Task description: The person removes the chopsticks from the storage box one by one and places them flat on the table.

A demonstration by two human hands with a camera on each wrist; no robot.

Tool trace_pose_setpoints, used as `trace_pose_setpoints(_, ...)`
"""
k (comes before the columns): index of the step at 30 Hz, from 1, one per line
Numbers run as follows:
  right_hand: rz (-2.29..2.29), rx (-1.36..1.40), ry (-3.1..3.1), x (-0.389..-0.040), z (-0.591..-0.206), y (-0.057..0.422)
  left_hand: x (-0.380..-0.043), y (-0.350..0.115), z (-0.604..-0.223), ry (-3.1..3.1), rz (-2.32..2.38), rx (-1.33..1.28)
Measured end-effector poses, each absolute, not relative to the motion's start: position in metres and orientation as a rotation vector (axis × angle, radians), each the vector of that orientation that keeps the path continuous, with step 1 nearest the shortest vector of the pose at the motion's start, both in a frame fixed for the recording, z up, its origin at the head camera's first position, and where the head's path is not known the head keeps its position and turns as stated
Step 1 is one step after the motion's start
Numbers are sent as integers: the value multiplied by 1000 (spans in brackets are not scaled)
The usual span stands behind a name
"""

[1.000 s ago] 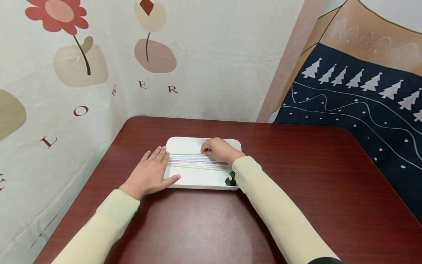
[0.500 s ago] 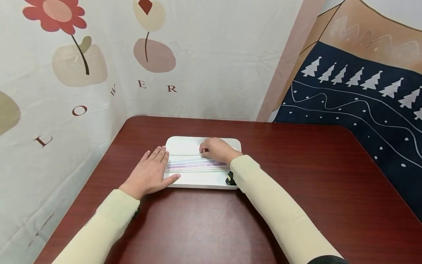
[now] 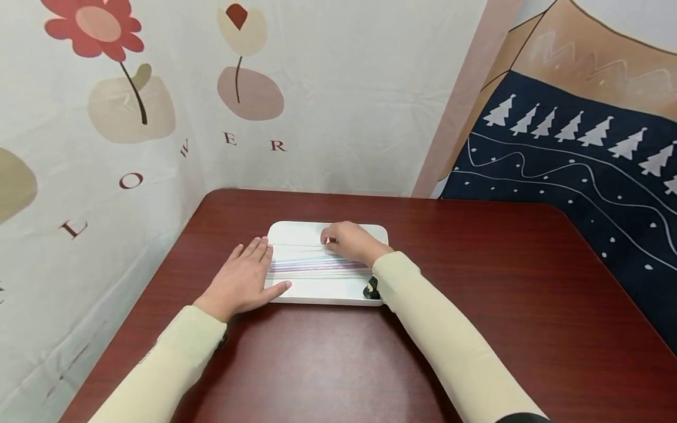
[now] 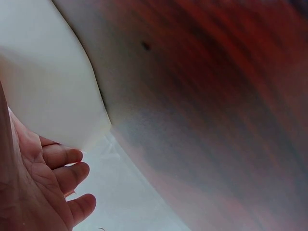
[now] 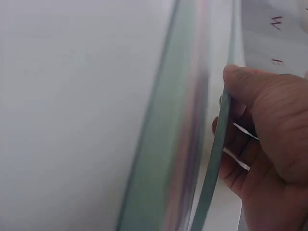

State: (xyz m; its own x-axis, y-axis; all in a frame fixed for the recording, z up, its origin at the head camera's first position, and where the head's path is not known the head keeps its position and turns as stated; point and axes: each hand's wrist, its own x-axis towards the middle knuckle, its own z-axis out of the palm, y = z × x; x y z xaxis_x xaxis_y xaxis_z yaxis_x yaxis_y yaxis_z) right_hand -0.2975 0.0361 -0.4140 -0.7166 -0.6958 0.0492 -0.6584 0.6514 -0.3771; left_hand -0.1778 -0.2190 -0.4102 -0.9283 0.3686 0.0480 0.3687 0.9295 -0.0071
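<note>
My right hand (image 3: 353, 242) pinches a narrow blue-green paper strip (image 5: 216, 149) between thumb and fingers, held apart from the others. Beside it runs a bundle of long thin paper strips (image 3: 317, 267) in green, pink and purple, lying lengthwise across a shallow white tray (image 3: 317, 292). In the right wrist view the bundled green strips (image 5: 161, 120) look blurred. My left hand (image 3: 240, 281) lies with straight fingers at the tray's left edge, over the strips' left ends. The left wrist view shows its fingers (image 4: 72, 175) along the tray's side wall (image 4: 53, 96).
The tray stands on a dark red-brown wooden table (image 3: 476, 282). A printed white cloth (image 3: 338, 106) hangs behind and to the left, and a navy cloth with trees (image 3: 560, 176) at right. A small black device (image 3: 372, 288) sits by the right cuff.
One strip has been drawn away from the bundle toward the tray's far side in my right hand. The remaining strips have spread slightly. My left hand stays in place.
</note>
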Motion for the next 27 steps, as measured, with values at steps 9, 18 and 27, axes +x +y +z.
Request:
trace_pose_setpoints(9, -798, -1070, 2692, -297, -410, 45, -177, -218, -413, -3054, -25, -575)
trace_pose_setpoints(18, -863, -1057, 2641, -297, -394, 52, -177, -218, -412, -3041, -27, -574)
trace_pose_setpoints(27, -896, -1068, 2631, -298, -370, 75, -176, -220, -412, -3021, -30, -574)
